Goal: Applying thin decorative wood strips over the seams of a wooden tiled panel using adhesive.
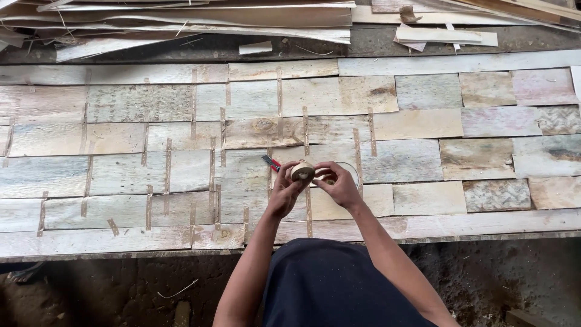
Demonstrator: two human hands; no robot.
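- Head view, nearest the camera: the person's dark trousers (330,284) fill the bottom middle, with dirt floor (121,290) to either side and both bare forearms reaching up to the bench.
- Left hand (283,191) is clenched around a small roll of tape (302,172), holding it up just above the sheet.
- Right hand (341,184) is pinched at the roll's edge, fingers closed as if on the loose end of the tape; whether a strip is already pulled free is too small to tell.
- A clear round rim (354,169) shows just behind the right hand; what it is cannot be told.
- A red-handled cutter (270,162) lies on the sheet just left of the roll, untouched by either hand.
- Under the hands lies a wide sheet of thin wood pieces (181,175) laid edge to edge like patchwork.
- On the left half and the middle, many seams already carry short brown tape strips (167,158), so that part looks joined.
- On the right half (484,121) the seams look bare, so by my judgement roughly that half remains to be taped.
- Farthest off, loose veneer offcuts (181,24) are piled along the back edge of the bench.
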